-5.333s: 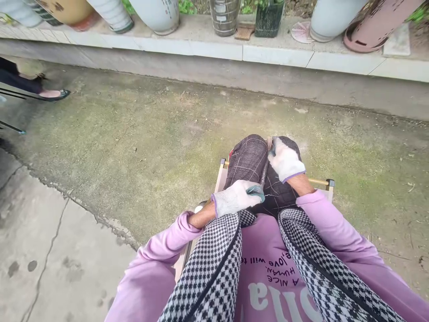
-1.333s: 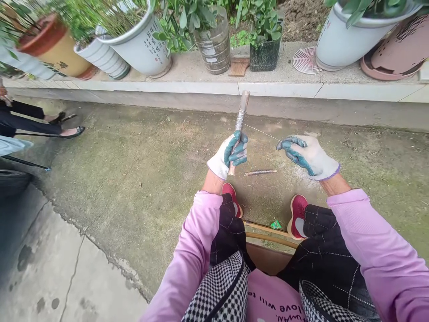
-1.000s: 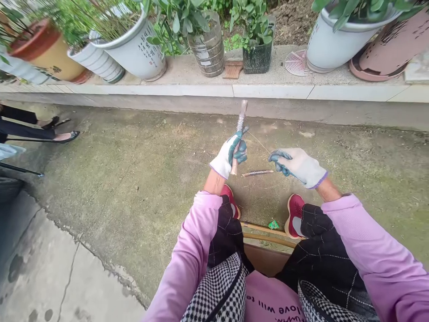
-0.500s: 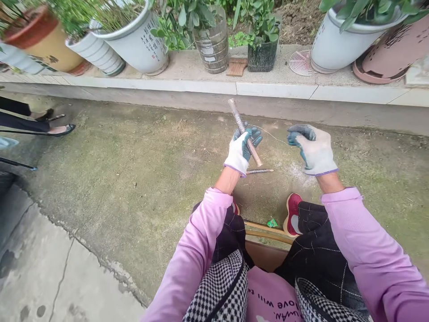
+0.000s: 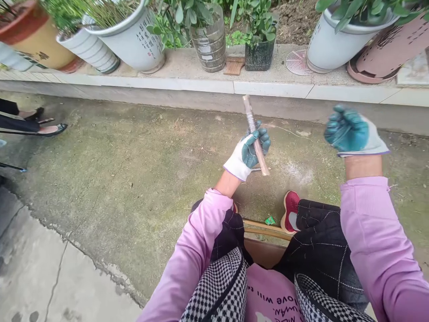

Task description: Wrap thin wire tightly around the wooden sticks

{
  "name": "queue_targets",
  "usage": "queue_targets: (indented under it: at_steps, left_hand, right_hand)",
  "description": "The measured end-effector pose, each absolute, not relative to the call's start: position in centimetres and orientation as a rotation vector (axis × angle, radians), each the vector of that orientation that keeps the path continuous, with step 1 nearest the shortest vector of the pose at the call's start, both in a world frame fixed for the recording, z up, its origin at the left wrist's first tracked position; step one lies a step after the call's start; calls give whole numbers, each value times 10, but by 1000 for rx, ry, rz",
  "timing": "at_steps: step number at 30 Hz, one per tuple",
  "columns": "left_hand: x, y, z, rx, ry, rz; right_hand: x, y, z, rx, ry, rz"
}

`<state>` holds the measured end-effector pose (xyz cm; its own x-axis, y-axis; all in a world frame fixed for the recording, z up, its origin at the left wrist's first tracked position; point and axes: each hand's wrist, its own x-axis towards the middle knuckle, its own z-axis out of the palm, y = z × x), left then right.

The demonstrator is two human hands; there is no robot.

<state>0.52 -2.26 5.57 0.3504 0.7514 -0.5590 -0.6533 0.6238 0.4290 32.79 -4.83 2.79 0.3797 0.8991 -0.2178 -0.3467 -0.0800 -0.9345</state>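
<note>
The left grip (image 5: 250,150), in a white glove with a teal palm, is closed around a short stick (image 5: 255,134) wound with thin wire (image 5: 250,121) near its upper end — the stick stands tilted, its top above the fingers, its foot just below them. A fine strand runs from the winding toward the right grip (image 5: 350,132), well apart to the side, curled into a fist; whether it pinches the strand I cannot tell. Beyond both grips — a ledge (image 5: 271,89) with plant pots (image 5: 134,38).
</note>
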Motion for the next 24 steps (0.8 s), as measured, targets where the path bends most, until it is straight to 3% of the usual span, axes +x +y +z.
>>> queue_targets:
  at_steps: [7,12,18,24]
  left_hand:
    - [-9,-21,55,299,784,851]
    - [5,-32,66,334,827,748]
    - [-5,-8,54,505,1106,967]
    - [16,-11,36,474,1086,1061]
  right_hand:
    - [211,-31,33,-1313,-782,1227]
    - [219,-21,33,-1357,-638,1178]
    - [229,-36,43,-1414,-741,1006]
    - [169,-59,50,-1472,-1221,1286]
